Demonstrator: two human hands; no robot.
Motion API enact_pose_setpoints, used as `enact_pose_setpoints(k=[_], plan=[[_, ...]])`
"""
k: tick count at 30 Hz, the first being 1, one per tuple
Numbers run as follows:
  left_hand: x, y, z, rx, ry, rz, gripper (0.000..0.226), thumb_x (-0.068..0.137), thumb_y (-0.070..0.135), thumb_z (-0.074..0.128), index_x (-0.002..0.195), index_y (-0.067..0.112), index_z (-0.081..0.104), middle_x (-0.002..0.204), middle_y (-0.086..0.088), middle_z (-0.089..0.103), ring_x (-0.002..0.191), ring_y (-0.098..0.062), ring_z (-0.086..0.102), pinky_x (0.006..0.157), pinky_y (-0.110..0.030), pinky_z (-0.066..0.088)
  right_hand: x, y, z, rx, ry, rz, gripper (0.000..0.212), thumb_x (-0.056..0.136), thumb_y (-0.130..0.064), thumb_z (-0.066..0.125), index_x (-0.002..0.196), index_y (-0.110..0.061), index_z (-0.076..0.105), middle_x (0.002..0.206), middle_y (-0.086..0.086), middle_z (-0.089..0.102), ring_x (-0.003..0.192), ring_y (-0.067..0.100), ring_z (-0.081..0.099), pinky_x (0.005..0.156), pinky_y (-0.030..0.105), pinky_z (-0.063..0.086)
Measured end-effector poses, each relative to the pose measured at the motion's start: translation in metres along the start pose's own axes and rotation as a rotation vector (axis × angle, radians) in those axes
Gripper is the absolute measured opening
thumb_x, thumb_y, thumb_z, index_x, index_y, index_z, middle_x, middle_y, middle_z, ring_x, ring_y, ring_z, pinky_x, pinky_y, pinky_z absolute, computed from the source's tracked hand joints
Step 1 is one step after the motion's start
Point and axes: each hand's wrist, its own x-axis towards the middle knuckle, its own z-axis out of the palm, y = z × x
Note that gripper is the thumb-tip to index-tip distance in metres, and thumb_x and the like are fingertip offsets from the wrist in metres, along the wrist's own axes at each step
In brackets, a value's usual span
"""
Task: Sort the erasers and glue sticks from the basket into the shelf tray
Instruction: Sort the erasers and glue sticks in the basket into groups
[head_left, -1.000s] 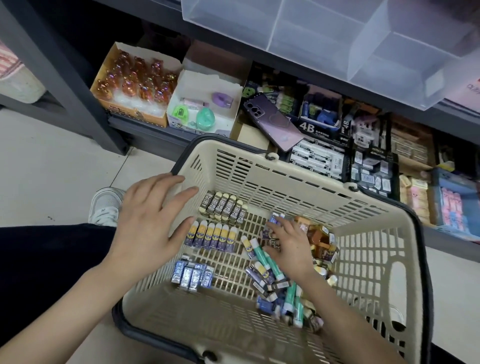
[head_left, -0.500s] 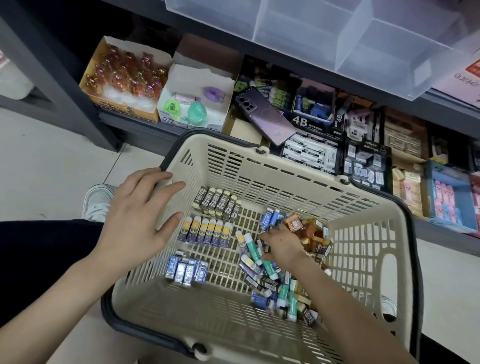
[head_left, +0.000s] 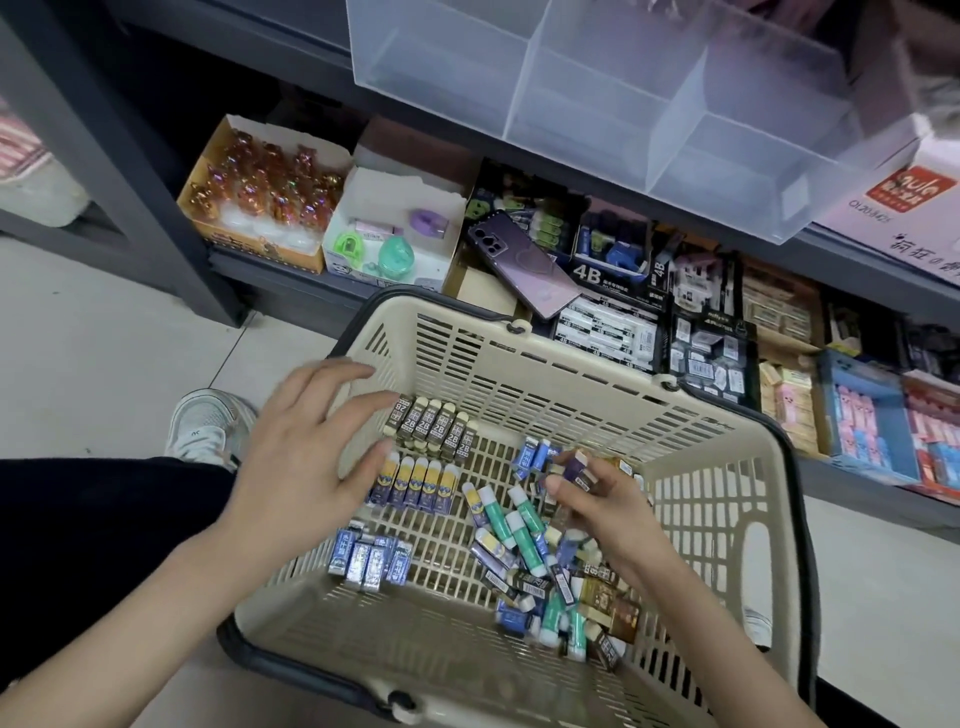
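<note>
The slatted basket (head_left: 519, 374) is beige with a dark rim, holding brown-sleeved erasers (head_left: 431, 428) at 11 o'clock, navy-and-yellow erasers (head_left: 415, 480) at 9 o'clock, blue erasers (head_left: 369, 553) at 8 o'clock, a purple-and-cream eraser (head_left: 579, 466) at 2 o'clock and green-and-white glue sticks (head_left: 524, 519) — below a frosted clear shelf tray (head_left: 597, 93).

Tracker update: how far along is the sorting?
Done: three neat rows lined up inside the basket. In hand: right hand pinches a dark eraser over the loose pile; left hand hovers open by the rows. Left: the pile, and the clear shelf tray shows nothing inside.
</note>
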Motion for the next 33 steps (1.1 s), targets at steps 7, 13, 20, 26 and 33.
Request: enact_pose_setpoints(k=[7, 13, 20, 26, 33], plan=[[-0.005, 0.058, 0.007, -1.135, -0.454, -0.693, 0.088, 0.050, 0.069, 0.075, 0.130, 0.052, 0.042, 0.140, 0.027, 0.040, 0.128, 0.003, 0.041, 0.102, -0.027, 0.043, -0.029, -0.042, 0.068, 0.191, -0.156, -0.051, 0.039, 0.071, -0.023, 0.073, 0.106, -0.007, 0.065, 0.103, 0.024, 0.068, 0.088, 0.039, 0.066, 0.080, 0.048, 0.057], [-0.007, 0.060, 0.011, -1.445, -0.364, -0.904, 0.053, 0.075, 0.023, 0.072, 0.125, 0.019, 0.056, 0.122, -0.004, 0.066, 0.108, -0.021, 0.065, 0.088, -0.038, 0.054, -0.031, -0.052, 0.091, 0.295, -0.242, 0.058, 0.026, 0.098, -0.017, 0.048, 0.105, 0.000, 0.065, 0.102, 0.015, 0.071, 0.098, 0.024, 0.068, 0.084, 0.031, 0.056], [-0.003, 0.053, 0.011, -1.483, -0.326, -1.100, 0.040, 0.076, 0.017, 0.063, 0.114, 0.002, 0.062, 0.104, -0.015, 0.071, 0.092, -0.027, 0.069, 0.074, -0.032, 0.059, -0.027, -0.051, 0.081, -0.065, -0.200, -0.099, 0.023, 0.098, -0.013, 0.047, 0.102, 0.000, 0.065, 0.096, 0.017, 0.071, 0.085, 0.024, 0.071, 0.069, 0.035, 0.060], [0.005, 0.030, -0.010, -1.369, -0.132, -1.097, 0.033, 0.076, 0.016, 0.060, 0.106, 0.002, 0.064, 0.090, -0.015, 0.067, 0.070, -0.016, 0.063, 0.055, -0.021, 0.052, 0.000, -0.043, 0.066, 0.100, 0.013, -0.088, 0.030, 0.095, -0.020, 0.052, 0.086, 0.005, 0.067, 0.067, 0.011, 0.067, 0.056, 0.017, 0.057, 0.049, 0.024, 0.048], [0.027, -0.001, -0.037, -1.176, 0.229, -0.806, 0.018, 0.088, 0.010, 0.056, 0.101, 0.016, 0.065, 0.075, 0.001, 0.069, 0.067, -0.009, 0.063, 0.057, -0.017, 0.051, 0.081, 0.004, 0.078, 0.265, 0.244, 0.177, 0.006, 0.092, 0.004, 0.053, 0.090, 0.000, 0.056, 0.077, 0.013, 0.058, 0.065, 0.019, 0.057, 0.056, 0.026, 0.051]])
